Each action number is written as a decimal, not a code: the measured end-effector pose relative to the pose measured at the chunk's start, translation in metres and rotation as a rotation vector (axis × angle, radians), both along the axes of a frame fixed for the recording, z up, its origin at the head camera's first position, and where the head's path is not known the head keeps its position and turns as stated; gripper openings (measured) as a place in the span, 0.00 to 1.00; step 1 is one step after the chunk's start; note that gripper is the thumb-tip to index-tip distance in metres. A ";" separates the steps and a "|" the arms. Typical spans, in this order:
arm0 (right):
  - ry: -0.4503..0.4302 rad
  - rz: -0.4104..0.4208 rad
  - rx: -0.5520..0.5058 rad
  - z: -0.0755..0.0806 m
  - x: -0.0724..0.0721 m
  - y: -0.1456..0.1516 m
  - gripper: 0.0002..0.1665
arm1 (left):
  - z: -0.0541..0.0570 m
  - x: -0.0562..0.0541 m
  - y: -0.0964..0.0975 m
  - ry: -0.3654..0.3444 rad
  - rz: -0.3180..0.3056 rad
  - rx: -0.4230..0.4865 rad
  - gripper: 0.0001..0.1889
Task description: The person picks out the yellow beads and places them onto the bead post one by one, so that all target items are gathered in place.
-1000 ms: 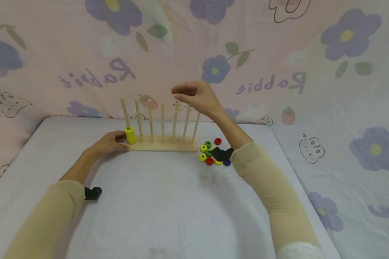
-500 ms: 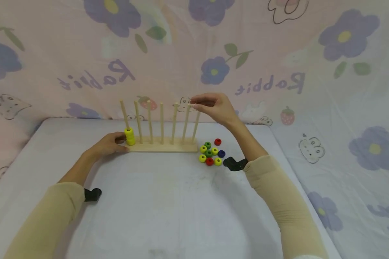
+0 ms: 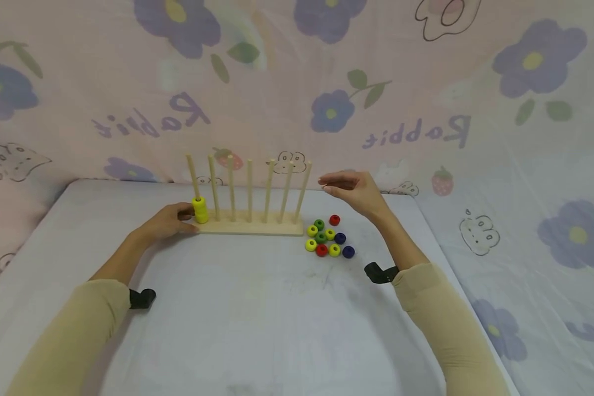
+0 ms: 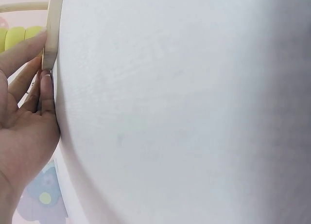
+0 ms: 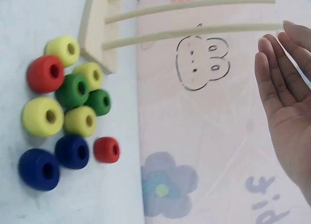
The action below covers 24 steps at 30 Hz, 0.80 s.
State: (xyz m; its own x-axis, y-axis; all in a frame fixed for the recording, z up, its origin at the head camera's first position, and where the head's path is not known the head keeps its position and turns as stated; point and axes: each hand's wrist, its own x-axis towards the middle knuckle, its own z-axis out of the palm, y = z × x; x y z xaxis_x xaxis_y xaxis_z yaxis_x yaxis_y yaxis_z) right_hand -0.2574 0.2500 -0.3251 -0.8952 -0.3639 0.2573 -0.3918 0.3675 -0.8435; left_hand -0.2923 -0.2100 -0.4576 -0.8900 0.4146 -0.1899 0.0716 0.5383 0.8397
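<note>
A wooden peg stand (image 3: 249,227) with a row of upright dowels stands at the back of the table. Yellow beads (image 3: 200,210) are stacked on its leftmost dowel. My left hand (image 3: 165,221) holds the left end of its base, and the left wrist view shows thumb and fingers (image 4: 22,59) around that end. To the right of the stand, my right hand (image 3: 352,191) hovers in the air with nothing in it, its fingers nearly straight. Below it lie loose beads on the table: yellow (image 5: 43,116), red (image 5: 45,74), green (image 5: 72,90) and blue (image 5: 39,169).
The white table (image 3: 257,319) stretches out in front of the stand. A patterned cloth (image 3: 272,82) with flowers and rabbits hangs behind it. A black wrist mount (image 3: 380,273) juts from the right sleeve, another mount (image 3: 142,298) from the left.
My right hand has moved right and down, from above the dowels to the air over the loose beads' side. My left hand has stayed at the stand's end.
</note>
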 end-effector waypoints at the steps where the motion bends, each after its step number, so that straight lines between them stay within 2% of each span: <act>1: -0.005 -0.008 0.011 0.000 0.004 0.002 0.16 | 0.000 0.000 0.000 0.001 -0.002 0.000 0.41; 7: -0.045 -0.050 0.039 -0.002 0.025 0.008 0.17 | -0.001 0.000 0.000 -0.001 0.007 0.004 0.40; 10: -0.060 -0.054 0.029 -0.017 0.023 0.017 0.17 | -0.001 0.001 0.000 0.002 0.009 0.006 0.40; 15: -0.085 -0.086 0.039 -0.051 0.014 0.036 0.17 | -0.001 0.001 0.000 0.018 0.001 0.011 0.40; 18: -0.110 -0.108 0.062 -0.063 0.014 0.041 0.17 | -0.002 0.001 0.000 0.021 0.008 0.007 0.40; 24: -0.145 -0.126 0.097 -0.078 0.018 0.044 0.17 | -0.003 -0.001 0.001 0.018 0.010 0.010 0.40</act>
